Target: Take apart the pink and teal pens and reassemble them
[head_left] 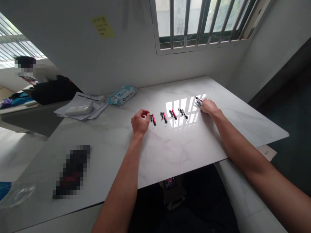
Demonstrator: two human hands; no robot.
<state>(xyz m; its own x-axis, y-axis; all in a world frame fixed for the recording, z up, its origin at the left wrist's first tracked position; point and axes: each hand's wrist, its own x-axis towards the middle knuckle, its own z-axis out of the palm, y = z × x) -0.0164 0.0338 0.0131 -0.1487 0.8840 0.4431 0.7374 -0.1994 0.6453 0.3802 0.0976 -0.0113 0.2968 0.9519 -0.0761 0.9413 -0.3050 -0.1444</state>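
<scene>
The marbled white table (175,155) bears 4 sets of pen parts (174,114) in a row. Your left hand (141,123), half-curled, is beside the leftmost; your right hand (210,106) bends over more pen pieces (198,101). Whether either grips anything, I can't tell.

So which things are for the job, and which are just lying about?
Seemingly for the job:
pen parts in a row by the left hand
small pieces at the right hand

Seemingly just about:
wipes
papers
bottle
wall note
</scene>
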